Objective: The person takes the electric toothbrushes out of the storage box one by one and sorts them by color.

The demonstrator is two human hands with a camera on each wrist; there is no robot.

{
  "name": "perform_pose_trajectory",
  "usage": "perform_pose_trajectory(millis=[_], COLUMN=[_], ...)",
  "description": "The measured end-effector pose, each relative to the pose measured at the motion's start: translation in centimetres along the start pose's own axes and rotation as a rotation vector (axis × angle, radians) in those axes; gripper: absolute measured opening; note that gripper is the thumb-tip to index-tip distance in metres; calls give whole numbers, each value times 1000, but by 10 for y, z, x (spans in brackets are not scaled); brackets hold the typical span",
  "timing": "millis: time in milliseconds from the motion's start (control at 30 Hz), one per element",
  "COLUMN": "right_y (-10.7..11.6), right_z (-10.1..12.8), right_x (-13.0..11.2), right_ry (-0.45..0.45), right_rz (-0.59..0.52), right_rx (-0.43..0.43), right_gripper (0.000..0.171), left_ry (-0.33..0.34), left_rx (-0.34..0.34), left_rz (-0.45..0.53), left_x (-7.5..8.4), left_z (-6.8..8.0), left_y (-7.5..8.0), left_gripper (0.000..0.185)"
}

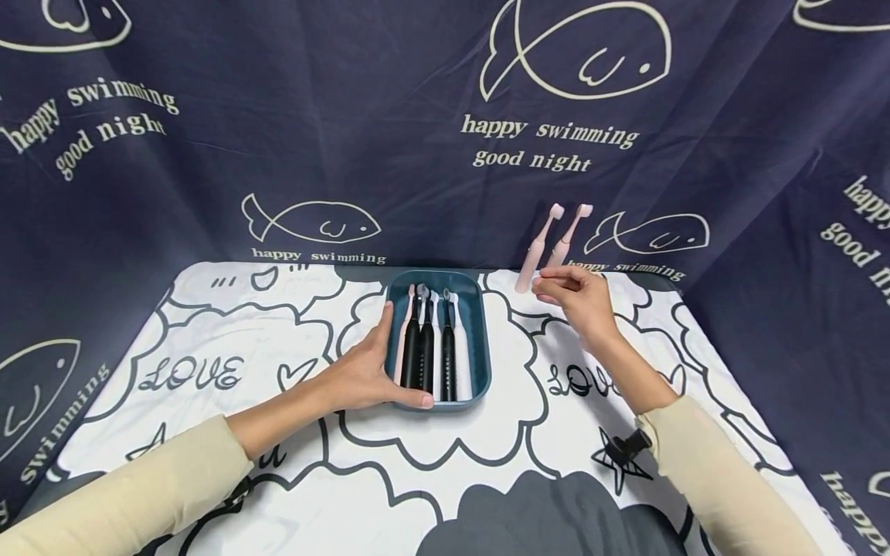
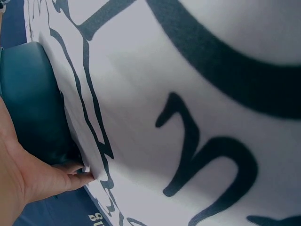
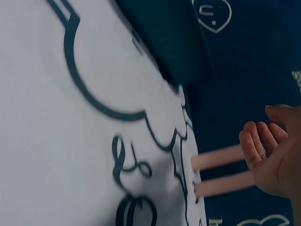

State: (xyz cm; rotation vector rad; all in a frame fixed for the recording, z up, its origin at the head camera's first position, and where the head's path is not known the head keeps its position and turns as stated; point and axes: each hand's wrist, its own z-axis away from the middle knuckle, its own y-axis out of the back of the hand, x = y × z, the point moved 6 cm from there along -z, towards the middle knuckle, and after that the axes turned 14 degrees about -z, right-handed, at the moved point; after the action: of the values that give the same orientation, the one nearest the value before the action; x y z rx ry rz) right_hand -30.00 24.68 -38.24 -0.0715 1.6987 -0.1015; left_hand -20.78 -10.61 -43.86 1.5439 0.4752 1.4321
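The teal tray [image 1: 480, 324] sat at about twelve o'clock from the person, near the far edge of the printed cloth [image 1: 229, 363], its long axis running from six to twelve. Inside it lay several electric toothbrushes [image 1: 431, 347], black and white ones side by side, all parallel to the tray's length with heads toward twelve o'clock. The left hand [image 1: 365, 371] rested against the tray's nine o'clock wall, fingers straight along the side and the thumb hooked round the near corner; the left wrist view showed that thumb [image 2: 77, 179] pressed to the cloth just beside the tray's wall [image 2: 33, 103].

Two pink toothbrushes [image 1: 549, 243] stood leaning against the dark backdrop [image 1: 389, 93] at about one o'clock from the tray, long axes tilted, heads up toward one o'clock. The right hand [image 1: 580, 297] was clearly the nearer one, hovering just at their lower ends, fingers loosely bent and reaching. In the right wrist view the fingers [image 3: 256, 143] looked relaxed and apart, close to the two pink handles [image 3: 221, 169] but holding neither; actual contact could not be told.
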Motion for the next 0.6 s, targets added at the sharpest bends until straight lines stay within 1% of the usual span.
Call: perform_pose_trajectory(millis=[200, 333, 600], right_y=[-29, -45, -74], right_z=[1, 2, 7], right_x=[-2, 0, 4], right_ry=[7, -1, 1], right_rz=[-27, -13, -12], right_rx=[-59, -75, -136], right_gripper=[33, 26, 32], left_ry=[2, 1, 0], left_rx=[-1, 1, 6], left_rz=[2, 3, 13], left_x=[0, 1, 1], left_z=[0, 0, 0], left_y=[0, 0, 0], left_gripper=[174, 174, 174])
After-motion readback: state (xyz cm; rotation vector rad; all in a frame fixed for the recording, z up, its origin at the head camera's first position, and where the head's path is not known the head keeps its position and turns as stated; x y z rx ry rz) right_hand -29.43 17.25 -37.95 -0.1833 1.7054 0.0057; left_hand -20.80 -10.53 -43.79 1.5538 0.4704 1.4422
